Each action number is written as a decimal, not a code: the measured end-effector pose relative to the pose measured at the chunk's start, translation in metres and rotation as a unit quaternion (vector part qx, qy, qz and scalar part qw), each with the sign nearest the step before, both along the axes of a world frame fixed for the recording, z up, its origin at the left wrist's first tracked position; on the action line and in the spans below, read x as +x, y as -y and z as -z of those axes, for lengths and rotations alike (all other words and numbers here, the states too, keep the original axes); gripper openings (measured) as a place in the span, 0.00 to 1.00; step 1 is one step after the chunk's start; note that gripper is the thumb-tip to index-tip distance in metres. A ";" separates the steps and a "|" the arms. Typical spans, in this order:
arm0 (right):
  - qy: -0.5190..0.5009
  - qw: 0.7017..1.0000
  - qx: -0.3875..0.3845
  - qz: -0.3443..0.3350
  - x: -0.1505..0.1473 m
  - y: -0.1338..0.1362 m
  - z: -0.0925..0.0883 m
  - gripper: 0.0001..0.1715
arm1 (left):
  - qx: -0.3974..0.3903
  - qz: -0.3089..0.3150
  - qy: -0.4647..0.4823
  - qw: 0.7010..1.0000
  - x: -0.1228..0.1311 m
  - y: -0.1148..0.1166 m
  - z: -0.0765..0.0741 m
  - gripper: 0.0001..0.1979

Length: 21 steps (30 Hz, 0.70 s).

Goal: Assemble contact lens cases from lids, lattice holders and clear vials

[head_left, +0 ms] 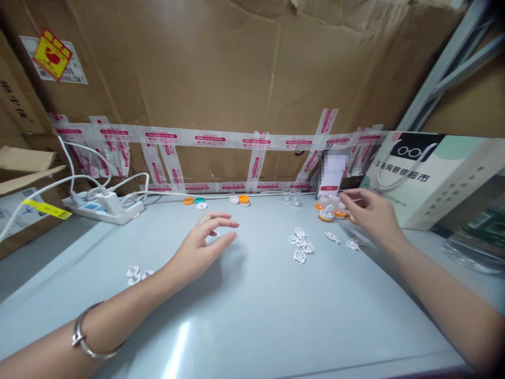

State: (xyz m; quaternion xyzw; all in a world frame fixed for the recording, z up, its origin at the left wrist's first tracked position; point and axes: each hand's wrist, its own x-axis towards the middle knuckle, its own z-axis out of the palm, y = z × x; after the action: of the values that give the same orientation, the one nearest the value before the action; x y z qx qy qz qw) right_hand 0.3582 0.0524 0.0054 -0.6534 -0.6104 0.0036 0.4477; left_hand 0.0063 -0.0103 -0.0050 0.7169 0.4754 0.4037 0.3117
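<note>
My left hand (205, 239) hovers over the table's middle, thumb and fingers apart, with nothing between them. My right hand (369, 210) is at the back right, fingers curled together at the edge of a cluster of round orange-and-white pieces with clear tops (326, 213). What its fingertips hold, if anything, is hidden. In front of that hand lie small white openwork plastic parts (300, 245), with another white part (332, 237) and one more (352, 245) nearer the hand. White discs with short stems (134, 275) sit left of my left forearm.
Along the back are an orange ring (188, 201), a teal ring (200, 200), a stacked orange-and-white piece (244, 200) and clear cups (295, 198). A phone (332, 176) leans at the back. A power strip (114, 211) stands left, a paper bag (422, 181) right.
</note>
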 end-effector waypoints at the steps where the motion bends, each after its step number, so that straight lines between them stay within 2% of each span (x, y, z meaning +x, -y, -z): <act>1: -0.023 0.999 0.047 -0.010 -0.004 0.005 -0.003 0.13 | 0.020 -0.010 0.003 1.000 -0.003 -0.001 -0.002 0.12; 3: -0.074 0.986 0.147 -0.039 -0.013 0.014 -0.007 0.13 | 0.070 -0.044 0.007 0.997 -0.009 -0.005 -0.007 0.11; 5: -0.109 0.968 0.215 -0.072 -0.025 0.023 -0.010 0.13 | 0.113 -0.086 0.001 0.990 -0.018 -0.010 -0.014 0.11; 7: -0.090 0.966 0.213 -0.118 -0.041 0.031 -0.013 0.15 | 0.136 -0.116 -0.016 0.984 -0.027 -0.015 -0.022 0.12; 10: 0.040 0.958 0.127 -0.255 -0.072 0.041 -0.014 0.16 | 0.139 -0.131 -0.070 0.979 -0.045 -0.026 -0.030 0.15; 13: 0.227 0.890 0.043 -0.393 -0.111 0.052 -0.009 0.18 | 0.097 -0.101 -0.168 0.976 -0.069 -0.041 -0.033 0.16; 16: 0.371 0.823 0.038 -0.428 -0.143 0.061 0.003 0.20 | 0.062 -0.052 -0.315 0.946 -0.097 -0.050 -0.034 0.12; 18: 0.392 0.810 0.031 -0.434 -0.153 0.064 0.012 0.20 | -0.014 -0.002 -0.384 0.923 -0.112 -0.049 -0.037 0.10; 21: 0.332 0.827 -0.020 -0.454 -0.151 0.062 0.019 0.18 | -0.136 0.068 -0.422 0.894 -0.120 -0.034 -0.046 0.08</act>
State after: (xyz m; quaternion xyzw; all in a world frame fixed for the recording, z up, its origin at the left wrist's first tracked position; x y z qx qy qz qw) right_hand 0.2077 -0.0101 -0.0135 -0.2735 -0.9497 0.0015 0.1528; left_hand -0.1139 0.0235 0.0413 0.8006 0.5630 -0.0274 0.2031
